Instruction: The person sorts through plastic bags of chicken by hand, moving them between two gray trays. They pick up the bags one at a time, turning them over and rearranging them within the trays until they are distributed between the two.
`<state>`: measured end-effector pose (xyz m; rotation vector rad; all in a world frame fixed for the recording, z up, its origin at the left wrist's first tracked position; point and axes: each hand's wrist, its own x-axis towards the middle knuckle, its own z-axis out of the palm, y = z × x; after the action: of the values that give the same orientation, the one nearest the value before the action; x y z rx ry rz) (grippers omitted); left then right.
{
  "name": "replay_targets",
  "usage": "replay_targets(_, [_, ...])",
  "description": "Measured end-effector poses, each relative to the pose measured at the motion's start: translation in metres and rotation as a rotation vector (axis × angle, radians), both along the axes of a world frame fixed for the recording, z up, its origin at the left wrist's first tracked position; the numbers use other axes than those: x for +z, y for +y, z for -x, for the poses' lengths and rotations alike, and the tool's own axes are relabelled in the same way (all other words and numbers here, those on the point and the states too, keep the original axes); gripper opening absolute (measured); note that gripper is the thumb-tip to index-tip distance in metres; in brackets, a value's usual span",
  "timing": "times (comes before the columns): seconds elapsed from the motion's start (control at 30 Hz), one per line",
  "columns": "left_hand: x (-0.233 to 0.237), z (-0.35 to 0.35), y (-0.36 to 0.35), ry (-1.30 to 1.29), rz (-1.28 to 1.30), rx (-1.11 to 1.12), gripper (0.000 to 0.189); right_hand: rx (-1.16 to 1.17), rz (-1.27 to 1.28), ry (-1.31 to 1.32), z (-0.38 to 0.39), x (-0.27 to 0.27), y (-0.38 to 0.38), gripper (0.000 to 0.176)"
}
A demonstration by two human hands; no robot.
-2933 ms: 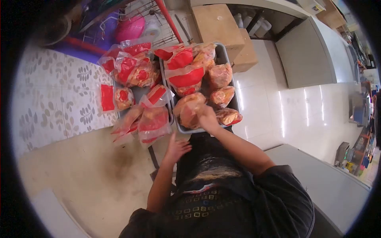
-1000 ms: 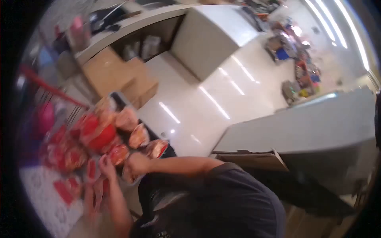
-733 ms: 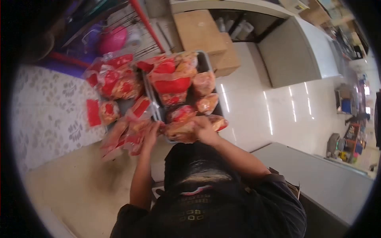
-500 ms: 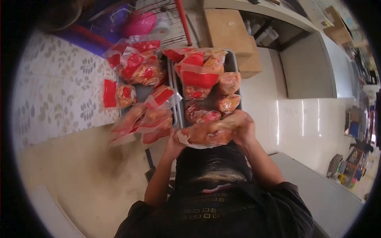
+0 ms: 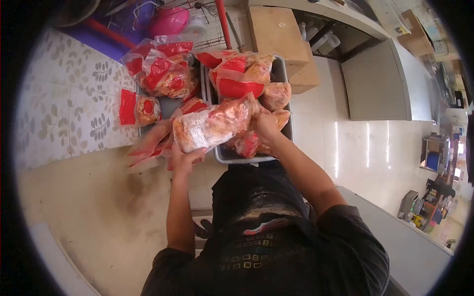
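Observation:
A large clear bag of orange-red food (image 5: 212, 126) hangs between my hands, tilted up to the right, over the gap between two trays. My left hand (image 5: 185, 159) grips its lower left end. At its upper right end, my right hand (image 5: 266, 126) is closed round the bag's gathered top. Beneath and behind it, the right tray (image 5: 290, 129) holds red-labelled bags and smaller wrapped pieces (image 5: 275, 95). More red-and-clear bags (image 5: 170, 81) lie piled in the left tray (image 5: 171, 104).
A patterned tabletop (image 5: 64, 98) extends on the left. Cardboard boxes (image 5: 276, 34) stand beyond the right tray. A wire rack with red posts (image 5: 223, 24) and a pink item (image 5: 169, 21) are at the top. A grey-white cabinet (image 5: 375, 84) stands right.
Both hands have moved the large bag forward and left, from near my body to over the trays' gap. Its right end is now raised, and its white-looking side shows.

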<state>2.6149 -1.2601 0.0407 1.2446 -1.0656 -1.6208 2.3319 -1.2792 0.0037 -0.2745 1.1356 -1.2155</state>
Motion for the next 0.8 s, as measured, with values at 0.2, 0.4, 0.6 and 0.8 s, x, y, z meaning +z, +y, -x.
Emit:
replay_targets(0.2, [0.019, 0.022, -0.044, -0.782, 0.536, -0.377, 0.078, 0.874, -0.082, 1.22, 0.008, -0.09, 0.02, 0.044])
replay_targets(0.4, [-0.02, 0.087, -0.055, -1.002, 0.59, -0.649, 0.056, 1.257, -0.336, 1.281, -0.006, -0.103, 0.021, 0.065])
replay_targets(0.6, [-0.015, 0.117, -0.065, -1.397, 0.385, -0.94, 0.05, 1.113, -0.067, 0.987, -0.01, -0.16, 0.024, 0.088])
replay_targets(0.8, [-0.011, 0.145, -0.041, -1.275, 0.646, -0.721, 0.043, 0.923, 0.068, 1.4, -0.025, -0.152, 0.063, 0.044])
